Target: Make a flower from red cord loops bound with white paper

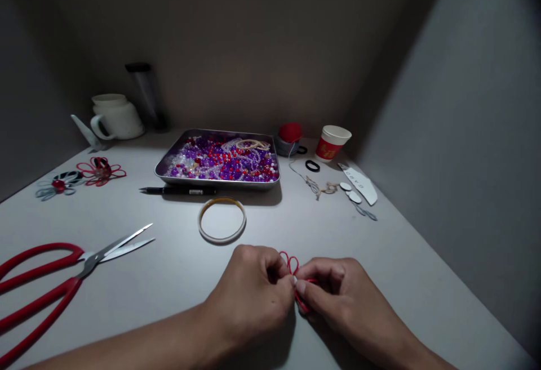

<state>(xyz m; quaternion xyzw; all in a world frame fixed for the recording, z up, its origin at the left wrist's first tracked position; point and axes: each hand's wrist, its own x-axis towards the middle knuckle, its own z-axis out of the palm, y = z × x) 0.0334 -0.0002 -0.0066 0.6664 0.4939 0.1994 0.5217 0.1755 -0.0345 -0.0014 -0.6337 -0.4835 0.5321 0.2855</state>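
Note:
Low at the front of the table, my left hand (257, 288) and my right hand (344, 297) meet with fingertips pinched together. Between them is a looped red cord (293, 263), shaped like flower petals. Two loops stick up above the fingers, and more red cord shows below, under my right hand. A small white bead (295, 281) sits where the thumbs come together. Both hands are closed on the cord piece; the fingers hide much of it. Beyond my left hand lies a pale ring (222, 240), flat on the table.
Red-handled scissors (95, 260) lie with blades parted at left. A metal tray (220, 183) of purple, red and clear beads stands behind a black pen (177, 191). Finished-looking cord flowers (101, 171), a white mug (118, 117), a paper cup (332, 143) and red yarn (289, 132) stand around.

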